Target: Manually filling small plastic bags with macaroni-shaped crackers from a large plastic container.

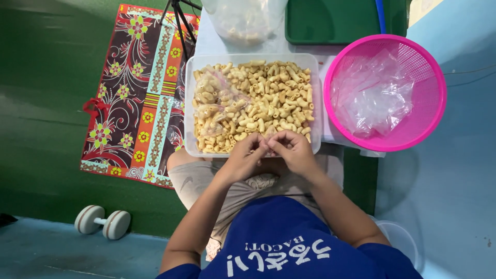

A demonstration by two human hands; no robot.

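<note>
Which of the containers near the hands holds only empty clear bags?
The round pink basket to the right. The clear rectangular tub under both hands is full of macaroni-shaped snacks instead.

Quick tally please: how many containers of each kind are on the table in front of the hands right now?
Clear plastic tub of macaroni snacks: 1
Pink mesh basket of clear bags: 1
Green tray: 1
Large clear bag of snacks: 1
Total: 4
</note>
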